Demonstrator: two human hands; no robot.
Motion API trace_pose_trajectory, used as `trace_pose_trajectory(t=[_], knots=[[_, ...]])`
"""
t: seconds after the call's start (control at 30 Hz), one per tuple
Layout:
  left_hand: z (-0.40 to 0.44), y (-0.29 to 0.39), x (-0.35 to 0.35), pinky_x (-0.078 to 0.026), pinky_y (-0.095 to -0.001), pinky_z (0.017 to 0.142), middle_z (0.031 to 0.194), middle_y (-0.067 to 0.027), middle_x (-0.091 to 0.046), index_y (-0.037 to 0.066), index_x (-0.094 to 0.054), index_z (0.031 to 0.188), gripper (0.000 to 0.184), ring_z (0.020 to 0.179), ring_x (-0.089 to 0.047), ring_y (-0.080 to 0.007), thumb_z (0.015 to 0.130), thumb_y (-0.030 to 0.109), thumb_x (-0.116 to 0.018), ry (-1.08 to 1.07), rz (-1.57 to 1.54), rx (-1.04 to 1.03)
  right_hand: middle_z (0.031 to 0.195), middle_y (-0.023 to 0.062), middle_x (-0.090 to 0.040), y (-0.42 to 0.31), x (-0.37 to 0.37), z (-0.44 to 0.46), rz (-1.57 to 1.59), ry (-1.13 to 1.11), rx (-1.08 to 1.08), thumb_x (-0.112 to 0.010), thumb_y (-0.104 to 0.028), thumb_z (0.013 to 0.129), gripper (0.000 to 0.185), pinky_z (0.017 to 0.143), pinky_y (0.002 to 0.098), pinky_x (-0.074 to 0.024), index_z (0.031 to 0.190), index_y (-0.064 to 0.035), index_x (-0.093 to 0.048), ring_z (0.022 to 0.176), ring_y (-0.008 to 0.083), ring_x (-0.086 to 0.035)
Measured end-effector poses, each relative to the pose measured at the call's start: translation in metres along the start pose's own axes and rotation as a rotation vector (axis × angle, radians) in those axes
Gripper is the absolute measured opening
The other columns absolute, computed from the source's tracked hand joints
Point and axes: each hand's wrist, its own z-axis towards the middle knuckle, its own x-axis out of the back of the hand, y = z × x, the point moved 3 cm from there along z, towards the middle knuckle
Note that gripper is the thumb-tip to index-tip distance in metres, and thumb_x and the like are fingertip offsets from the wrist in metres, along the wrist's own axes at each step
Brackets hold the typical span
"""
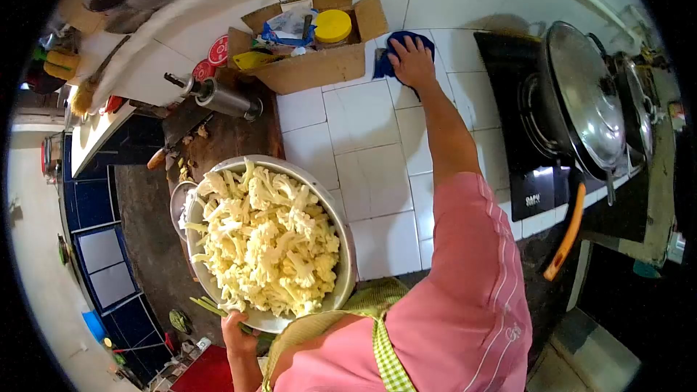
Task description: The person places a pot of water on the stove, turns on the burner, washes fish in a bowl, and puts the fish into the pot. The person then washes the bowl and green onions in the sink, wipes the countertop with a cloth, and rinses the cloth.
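Note:
My right hand [412,58] presses down on a dark blue cloth [423,42] on the white tiled counter [367,174], close to the back wall. Its fingers spread over the cloth. Low on the left, my left hand [238,335] is closed around thin green stalks [205,305], at the near rim of a large metal basin [347,247]; whether it also touches the basin is unclear. Cauliflower florets [272,239] are heaped in the basin.
A cardboard box [319,70] with a yellow-lidded jar [333,27] stands against the wall. Left of it, a cleaver [185,120] and a metal cylinder [229,98] are on a wooden board [258,131]. A lidded wok [584,98] occupies the black stove [526,174] at right.

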Motion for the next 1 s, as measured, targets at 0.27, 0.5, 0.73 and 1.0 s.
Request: trace_pose_trajectory(t=[0.27, 0.5, 0.73, 1.0], knots=[[0.001, 0.012, -0.001, -0.032, -0.0234, 0.030, 0.064, -0.0082, -0.051, -0.002, -0.047, 0.085, 0.029, 0.042, -0.049, -0.0162, 0.059, 0.006, -0.042, -0.098, 0.077, 0.037, 0.126, 0.0231, -0.028, 0.063, 0.049, -0.038, -0.041, -0.019, -0.683, -0.036, -0.041, 0.082, 0.054, 0.096, 0.0492, -0.0165, 0.121, -0.0048, -0.032, 0.117, 0.0399, -0.023], [0.010, 0.011, 0.005, -0.031, -0.0239, 0.031, 0.061, -0.0057, -0.048, 0.006, -0.045, 0.066, 0.006, 0.043, -0.047, -0.0155, 0.060, 0.007, -0.042, -0.238, 0.161, 0.043, 0.125, 0.0210, -0.032, 0.033, 0.115, -0.193, 0.041, 0.036, -0.917, -0.037, -0.037, 0.082, 0.056, 0.095, 0.0429, -0.0226, 0.124, -0.0013, -0.028, 0.116, 0.0350, -0.029], [0.005, 0.006, 0.000, -0.028, -0.0245, 0.032, 0.061, -0.0027, -0.043, 0.011, -0.039, 0.064, 0.006, 0.044, -0.041, -0.0138, 0.063, 0.008, -0.044, -0.232, 0.172, -0.173, 0.116, 0.0202, -0.042, 0.008, 0.129, -0.328, -0.262, -0.035, -0.477, -0.048, -0.023, 0.076, 0.039, 0.092, 0.0471, -0.0260, 0.108, -0.0007, -0.047, 0.111, 0.0368, -0.034], [-0.026, -0.010, -0.013, -0.031, -0.0207, 0.031, 0.072, -0.0056, -0.054, 0.005, -0.048, 0.083, 0.017, 0.048, -0.049, -0.0134, 0.067, 0.006, -0.044, -0.256, 0.026, -0.156, 0.109, 0.0109, -0.048, -0.208, 0.068, -0.335, 0.419, 0.039, 0.429, -0.061, -0.026, 0.063, 0.034, 0.089, 0.0391, -0.0320, 0.090, -0.0063, -0.055, 0.108, 0.0272, -0.039]])
